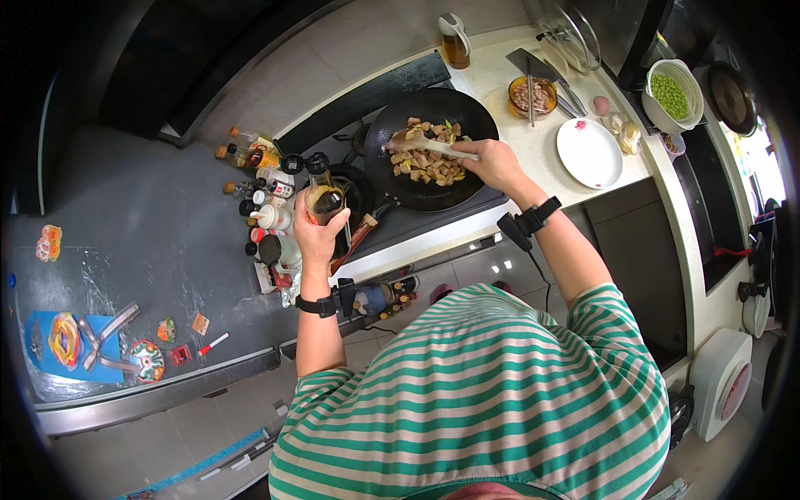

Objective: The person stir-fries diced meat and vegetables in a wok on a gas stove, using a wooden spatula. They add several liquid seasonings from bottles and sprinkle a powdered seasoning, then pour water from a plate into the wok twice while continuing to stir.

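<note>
My left hand [317,240] is closed around a clear bottle of dark liquid [327,203], with a black top, left of the wok. The fingers of my right hand [495,165] grip the handle of a spatula [428,145], which looks wooden. Its blade lies among browned diced meat [431,164] in a black wok [478,119] on the stove. Yellow-green pieces are mixed with the meat. The wok's wooden handle [359,242] points down-left, passing near the bottle and partly behind it.
Seasoning bottles and jars [273,217] crowd the left of the stove. Right of the wok are a glass bowl of pinkish pieces [531,99] with chopsticks, a cleaver [531,65] and a white plate [589,153]. An oil jug [455,42] stands behind; a colander [690,78] holds green peas.
</note>
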`<action>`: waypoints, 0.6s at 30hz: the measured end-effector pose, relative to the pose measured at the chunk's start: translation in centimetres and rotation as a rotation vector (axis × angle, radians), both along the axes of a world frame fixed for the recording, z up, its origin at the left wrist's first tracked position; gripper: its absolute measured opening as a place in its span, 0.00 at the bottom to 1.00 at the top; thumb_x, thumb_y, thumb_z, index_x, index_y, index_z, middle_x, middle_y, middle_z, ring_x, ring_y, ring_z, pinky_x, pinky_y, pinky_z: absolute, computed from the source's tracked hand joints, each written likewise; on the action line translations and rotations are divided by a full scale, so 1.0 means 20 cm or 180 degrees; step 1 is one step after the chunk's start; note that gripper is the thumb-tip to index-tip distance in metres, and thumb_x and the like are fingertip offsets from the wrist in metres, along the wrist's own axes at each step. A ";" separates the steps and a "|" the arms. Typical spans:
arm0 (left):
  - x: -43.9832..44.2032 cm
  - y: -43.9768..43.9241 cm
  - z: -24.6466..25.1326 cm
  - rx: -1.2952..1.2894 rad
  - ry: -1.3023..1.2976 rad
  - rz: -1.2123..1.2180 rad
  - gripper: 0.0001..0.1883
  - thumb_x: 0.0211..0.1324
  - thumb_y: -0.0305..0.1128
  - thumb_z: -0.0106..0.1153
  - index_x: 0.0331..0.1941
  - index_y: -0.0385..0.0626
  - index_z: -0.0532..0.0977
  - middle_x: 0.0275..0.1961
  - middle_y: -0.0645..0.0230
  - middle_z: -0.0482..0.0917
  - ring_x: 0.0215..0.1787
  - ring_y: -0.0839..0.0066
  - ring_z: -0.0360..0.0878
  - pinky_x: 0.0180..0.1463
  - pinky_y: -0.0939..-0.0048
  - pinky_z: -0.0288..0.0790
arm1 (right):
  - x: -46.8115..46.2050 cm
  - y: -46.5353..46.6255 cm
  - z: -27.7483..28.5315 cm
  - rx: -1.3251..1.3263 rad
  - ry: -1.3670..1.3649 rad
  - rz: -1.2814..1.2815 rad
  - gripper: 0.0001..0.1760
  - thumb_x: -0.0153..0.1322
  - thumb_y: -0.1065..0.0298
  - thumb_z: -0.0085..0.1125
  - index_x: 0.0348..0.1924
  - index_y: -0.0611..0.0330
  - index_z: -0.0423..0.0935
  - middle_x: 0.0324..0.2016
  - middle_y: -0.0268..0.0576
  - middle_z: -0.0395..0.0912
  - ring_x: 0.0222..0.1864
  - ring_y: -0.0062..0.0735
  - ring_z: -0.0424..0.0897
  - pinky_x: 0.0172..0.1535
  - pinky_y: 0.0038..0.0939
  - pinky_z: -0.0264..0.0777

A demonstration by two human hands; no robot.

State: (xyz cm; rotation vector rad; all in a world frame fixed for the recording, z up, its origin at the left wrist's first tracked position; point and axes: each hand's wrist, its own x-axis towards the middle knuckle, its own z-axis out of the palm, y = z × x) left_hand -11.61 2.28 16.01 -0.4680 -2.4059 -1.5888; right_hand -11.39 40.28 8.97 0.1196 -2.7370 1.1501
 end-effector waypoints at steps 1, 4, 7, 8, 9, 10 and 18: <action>0.00 0.00 0.01 -0.0058 0.0015 -0.0013 0.31 0.49 0.31 0.78 0.56 0.40 0.75 0.50 0.68 0.83 0.50 0.75 0.81 0.58 0.69 0.75 | -0.01 -0.01 0.02 0.0326 -0.0099 0.0031 0.18 0.69 0.59 0.69 0.53 0.41 0.90 0.39 0.49 0.89 0.40 0.52 0.87 0.46 0.45 0.81; 0.00 0.01 0.03 0.0141 -0.0012 -0.0026 0.30 0.49 0.31 0.78 0.57 0.40 0.75 0.50 0.68 0.83 0.50 0.76 0.81 0.58 0.70 0.75 | 0.01 0.05 0.18 0.1284 -0.0160 0.0155 0.16 0.68 0.61 0.68 0.50 0.39 0.91 0.33 0.45 0.88 0.39 0.49 0.88 0.43 0.46 0.82; 0.01 0.01 0.05 0.0281 0.0032 -0.0015 0.30 0.49 0.30 0.77 0.56 0.40 0.75 0.49 0.68 0.83 0.49 0.77 0.81 0.57 0.71 0.75 | 0.07 0.23 0.45 0.1620 0.0216 0.0106 0.15 0.65 0.65 0.69 0.45 0.39 0.92 0.29 0.43 0.88 0.34 0.47 0.88 0.39 0.45 0.82; 0.02 0.01 0.05 0.0294 0.0042 0.0001 0.29 0.49 0.30 0.77 0.56 0.40 0.75 0.49 0.68 0.83 0.49 0.76 0.81 0.57 0.71 0.75 | 0.11 0.29 0.52 0.1839 0.0418 0.0053 0.13 0.64 0.66 0.69 0.41 0.40 0.93 0.28 0.42 0.87 0.33 0.45 0.88 0.37 0.43 0.82; 0.03 0.00 0.05 0.0305 0.0057 0.0016 0.29 0.49 0.30 0.77 0.55 0.40 0.75 0.49 0.68 0.83 0.49 0.76 0.81 0.57 0.71 0.76 | 0.15 0.34 0.57 0.1911 0.0568 -0.0018 0.10 0.64 0.67 0.69 0.36 0.42 0.93 0.26 0.41 0.87 0.32 0.44 0.88 0.36 0.42 0.81; 0.03 0.00 0.05 0.0314 0.0079 0.0028 0.28 0.49 0.29 0.77 0.54 0.40 0.75 0.49 0.68 0.83 0.49 0.76 0.81 0.56 0.70 0.76 | 0.16 0.35 0.59 0.2224 0.0294 -0.0072 0.09 0.63 0.67 0.69 0.34 0.42 0.93 0.25 0.40 0.86 0.31 0.44 0.88 0.36 0.42 0.81; 0.06 0.00 0.05 0.0387 0.0051 0.0105 0.27 0.48 0.31 0.77 0.53 0.41 0.75 0.47 0.69 0.82 0.48 0.77 0.81 0.56 0.71 0.75 | 0.18 0.20 0.19 0.0365 -0.0585 0.0036 0.16 0.66 0.59 0.70 0.47 0.42 0.92 0.36 0.48 0.89 0.41 0.50 0.88 0.49 0.44 0.81</action>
